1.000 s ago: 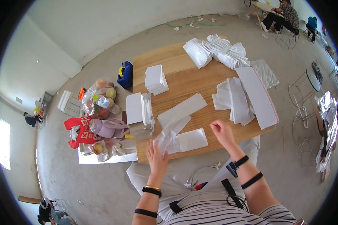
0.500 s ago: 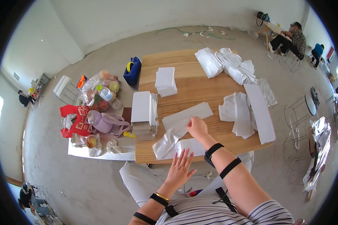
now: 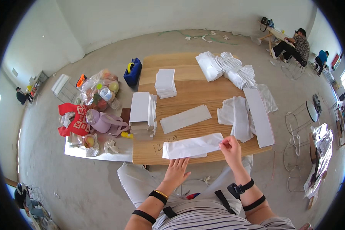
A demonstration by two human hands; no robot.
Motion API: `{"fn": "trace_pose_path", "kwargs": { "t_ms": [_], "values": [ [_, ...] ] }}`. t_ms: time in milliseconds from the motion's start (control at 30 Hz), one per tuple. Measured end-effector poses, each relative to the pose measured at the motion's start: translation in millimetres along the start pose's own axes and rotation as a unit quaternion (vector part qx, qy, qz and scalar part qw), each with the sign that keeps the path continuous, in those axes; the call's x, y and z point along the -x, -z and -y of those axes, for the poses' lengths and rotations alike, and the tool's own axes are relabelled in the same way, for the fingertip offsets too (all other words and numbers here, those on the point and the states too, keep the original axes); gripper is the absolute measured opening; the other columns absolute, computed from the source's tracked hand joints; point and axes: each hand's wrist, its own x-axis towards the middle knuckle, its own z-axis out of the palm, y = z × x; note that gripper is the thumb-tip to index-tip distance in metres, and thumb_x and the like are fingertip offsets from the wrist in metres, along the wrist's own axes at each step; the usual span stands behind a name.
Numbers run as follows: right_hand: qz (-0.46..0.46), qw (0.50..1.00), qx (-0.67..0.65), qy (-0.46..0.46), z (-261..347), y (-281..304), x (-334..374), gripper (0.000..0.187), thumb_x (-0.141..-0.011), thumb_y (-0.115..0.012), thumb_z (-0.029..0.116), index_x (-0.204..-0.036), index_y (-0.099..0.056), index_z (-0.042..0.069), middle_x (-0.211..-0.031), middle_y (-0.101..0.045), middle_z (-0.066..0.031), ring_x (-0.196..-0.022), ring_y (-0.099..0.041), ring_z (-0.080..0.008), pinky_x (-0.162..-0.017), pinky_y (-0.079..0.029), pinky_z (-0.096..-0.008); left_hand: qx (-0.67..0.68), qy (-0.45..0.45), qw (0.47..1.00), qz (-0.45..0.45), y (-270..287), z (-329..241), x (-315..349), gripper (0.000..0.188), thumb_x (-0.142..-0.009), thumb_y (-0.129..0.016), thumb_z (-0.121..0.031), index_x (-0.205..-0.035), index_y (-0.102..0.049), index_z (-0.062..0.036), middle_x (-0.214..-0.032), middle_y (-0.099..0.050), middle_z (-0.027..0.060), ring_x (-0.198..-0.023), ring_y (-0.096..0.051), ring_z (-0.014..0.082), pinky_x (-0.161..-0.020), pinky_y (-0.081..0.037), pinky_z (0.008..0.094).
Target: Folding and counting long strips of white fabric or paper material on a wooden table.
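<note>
White strip (image 3: 191,146) was at the near edge of the bench (image 3: 184,100), laid roughly crosswise, right end a bit farther from the person. Another pale piece (image 3: 200,155) peeked out under its near side. Right hand (image 3: 230,149) was on the strip's right end, thumb and fingers pinching the corner. Left hand (image 3: 175,171) was palm down at the near edge, fingers straight and slightly spread, tips touching the strip; couldn't tell if they sat over or under its edge.

Just beyond: flat pale strips (image 3: 186,119), lying at an angle. Left of those, a row of white boxes (image 3: 141,109), with a smaller white stack (image 3: 165,81) behind. Blue tape dispenser (image 3: 132,73) was by the far left corner. Right side: loose white sleeves (image 3: 239,117) next to a long white panel (image 3: 258,117); white bundles (image 3: 226,67) at the far right. Lilac bottle (image 3: 97,118) and red bag (image 3: 76,119) were off to the left.
</note>
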Motion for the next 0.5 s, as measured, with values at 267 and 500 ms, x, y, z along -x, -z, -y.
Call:
{"fn": "trace_pose_path", "kwargs": {
  "t_ms": [267,500],
  "values": [
    [-0.052,0.998,0.031,-0.032,-69.5,25.5,22.7,0.013,-0.085,-0.07,0.002,-0.091,-0.058,0.003,-0.08,-0.064,-0.0035,-0.073,-0.062,-0.0109,-0.068,-0.051,-0.0254,-0.022,-0.019,0.999,-0.013,-2.9,1.6,0.7,0.076,-0.091,-0.062,-0.041,-0.147,-0.035,0.0022,-0.148,-0.039,0.0242,-0.143,-0.03,0.0409,-0.121,-0.019,0.0512],
    [-0.065,0.997,-0.022,-0.03,-92.1,16.4,15.5,0.013,-0.086,-0.07,0.001,-0.092,-0.059,0.003,-0.081,-0.063,-0.0025,-0.073,-0.061,-0.0103,-0.068,-0.05,-0.0244,0.014,0.006,1.0,-0.022,7.9,-8.0,4.6,0.073,-0.091,-0.062,-0.039,-0.145,-0.036,0.003,-0.147,-0.039,0.0269,-0.142,-0.031,0.0434,-0.121,-0.02,0.0503]
  ]
}}
